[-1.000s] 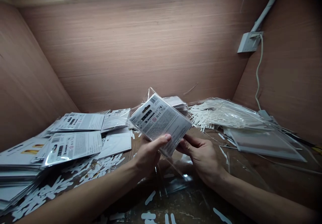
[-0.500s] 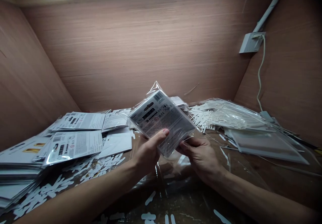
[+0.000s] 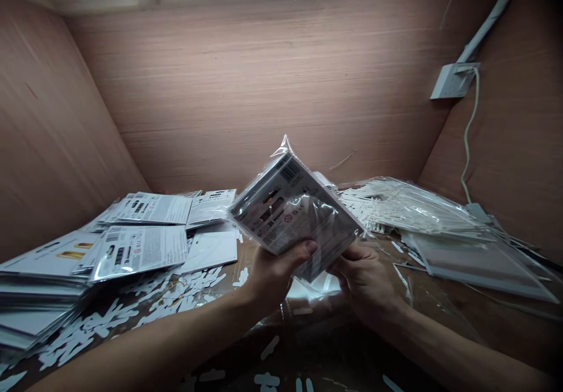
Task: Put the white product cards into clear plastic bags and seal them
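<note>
Apparently, a printed card pack [image 3: 292,216] in a clear plastic sleeve is being held up above the table, tilted onto one corner, with a loose twist of film [image 3: 285,145] rising from its top. It is grasped by both hands: the left hand [image 3: 279,277] has its thumb pressed across the front with the fingers curled behind, while the right hand [image 3: 365,280] is clenched on the lower edge, its fingers partly hidden behind the pack. As far as can be judged, one pack is being dealt with and much remains around it. A tall stack of cards [image 3: 37,304] is piled at the far left, sleeved cards [image 3: 138,251] are spread beside it, and a bare white card [image 3: 211,251] lies nearer the hands. Whether any of these have been handled cannot be told. White plastic cut-outs [image 3: 101,324] are scattered over the brown table [image 3: 457,316], and a bundle of white strips [image 3: 409,213] in clear film is heaped on the right, next to a flat pale sheet [image 3: 479,266]. Behind are a wooden wall panel [image 3: 264,87] and a wall box [image 3: 453,81] with a white cable [image 3: 468,134]. No obstruction is seen between the hands and the pack.
</note>
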Demonstrator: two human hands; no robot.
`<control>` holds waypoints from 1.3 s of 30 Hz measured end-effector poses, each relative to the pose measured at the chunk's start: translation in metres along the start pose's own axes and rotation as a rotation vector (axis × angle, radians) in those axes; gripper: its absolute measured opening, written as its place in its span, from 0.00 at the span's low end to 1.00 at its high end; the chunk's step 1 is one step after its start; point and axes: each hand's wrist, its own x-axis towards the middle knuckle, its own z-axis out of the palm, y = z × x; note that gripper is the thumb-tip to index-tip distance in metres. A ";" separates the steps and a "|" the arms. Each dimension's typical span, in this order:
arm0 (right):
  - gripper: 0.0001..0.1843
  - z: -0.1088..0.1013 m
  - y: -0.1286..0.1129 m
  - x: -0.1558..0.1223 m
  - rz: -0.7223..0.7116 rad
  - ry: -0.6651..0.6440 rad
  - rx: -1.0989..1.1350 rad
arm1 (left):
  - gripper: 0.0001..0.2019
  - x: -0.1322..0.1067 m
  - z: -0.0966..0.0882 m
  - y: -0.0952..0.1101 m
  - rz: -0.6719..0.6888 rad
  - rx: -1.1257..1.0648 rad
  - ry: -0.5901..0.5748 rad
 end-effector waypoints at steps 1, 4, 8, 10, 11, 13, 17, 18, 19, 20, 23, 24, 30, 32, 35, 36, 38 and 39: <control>0.17 0.001 -0.001 0.000 -0.003 0.000 0.009 | 0.14 0.000 0.000 -0.002 0.004 -0.010 -0.011; 0.19 0.002 -0.004 0.000 -0.026 0.005 0.030 | 0.14 0.000 -0.002 -0.001 -0.032 0.002 -0.028; 0.20 0.002 -0.007 0.002 -0.052 -0.012 0.001 | 0.17 0.004 -0.004 0.008 -0.046 0.033 -0.088; 0.19 0.001 -0.008 0.003 -0.050 -0.027 -0.003 | 0.20 0.005 -0.003 0.013 -0.026 0.014 -0.102; 0.19 0.000 -0.009 0.003 -0.051 -0.035 0.003 | 0.20 0.005 -0.003 0.014 -0.030 -0.001 -0.090; 0.19 -0.002 -0.009 0.003 -0.060 -0.056 0.016 | 0.19 0.006 -0.003 0.016 -0.085 -0.025 -0.073; 0.20 -0.004 -0.006 0.001 -0.074 -0.083 -0.018 | 0.16 0.006 -0.004 0.015 -0.180 -0.036 -0.095; 0.18 -0.004 -0.005 0.001 -0.087 -0.071 -0.025 | 0.15 0.005 -0.004 0.014 -0.178 -0.038 -0.086; 0.16 -0.004 -0.004 0.001 -0.102 -0.051 -0.027 | 0.15 0.004 -0.004 0.012 -0.182 -0.039 -0.074; 0.14 -0.003 -0.003 0.002 -0.119 -0.027 -0.027 | 0.15 0.003 -0.003 0.010 -0.200 -0.039 -0.071; 0.14 -0.002 -0.001 0.003 -0.150 0.053 -0.029 | 0.16 0.000 -0.002 0.003 -0.301 -0.052 -0.126; 0.15 -0.002 -0.001 0.003 -0.156 0.078 -0.035 | 0.17 -0.001 -0.002 0.001 -0.324 -0.063 -0.158; 0.17 -0.002 -0.005 0.000 -0.121 0.083 -0.056 | 0.14 0.006 -0.007 0.003 -0.274 -0.051 -0.208; 0.20 -0.001 -0.005 -0.001 -0.081 0.051 -0.029 | 0.14 0.009 -0.007 0.007 -0.231 -0.072 -0.180; 0.22 0.002 -0.004 0.000 -0.041 0.051 -0.004 | 0.14 0.011 -0.004 0.008 -0.185 -0.099 -0.088; 0.22 0.002 -0.003 0.000 -0.031 0.052 0.000 | 0.14 0.011 -0.003 0.007 -0.188 -0.089 -0.059; 0.21 0.003 0.000 0.002 -0.011 0.049 0.013 | 0.15 0.010 -0.001 0.004 -0.202 -0.060 -0.020; 0.20 0.003 0.001 0.002 -0.005 0.047 0.021 | 0.15 0.009 0.000 0.002 -0.208 -0.049 -0.009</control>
